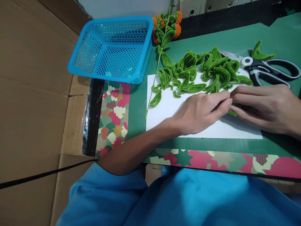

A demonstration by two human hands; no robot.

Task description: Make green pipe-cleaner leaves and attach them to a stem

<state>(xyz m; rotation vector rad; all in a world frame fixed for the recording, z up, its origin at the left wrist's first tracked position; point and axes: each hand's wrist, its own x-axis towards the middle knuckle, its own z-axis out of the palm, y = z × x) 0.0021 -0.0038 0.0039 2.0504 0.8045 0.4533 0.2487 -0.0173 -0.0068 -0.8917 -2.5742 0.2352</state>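
Observation:
My left hand [198,111] and my right hand [268,108] meet fingertip to fingertip above a white sheet of paper [164,116]. Both are closed in a pinch on a small green pipe-cleaner leaf [232,112], mostly hidden by my fingers. Just beyond my hands lies a loose pile of fuzzy green pipe-cleaner leaves [219,70], with more of them [185,67] to the left. Scissors [265,67] with black and grey handles rest behind my right hand, their blades partly open, and a single curved green leaf [260,53] lies close by.
A blue plastic basket [145,59] stands at the back left. Beside it, orange pipe-cleaner flowers [177,31] and a long green leafy stem [158,67] lie across the table. The green tabletop [137,106] has a patterned border [211,160]. Cardboard [35,94] walls the left side.

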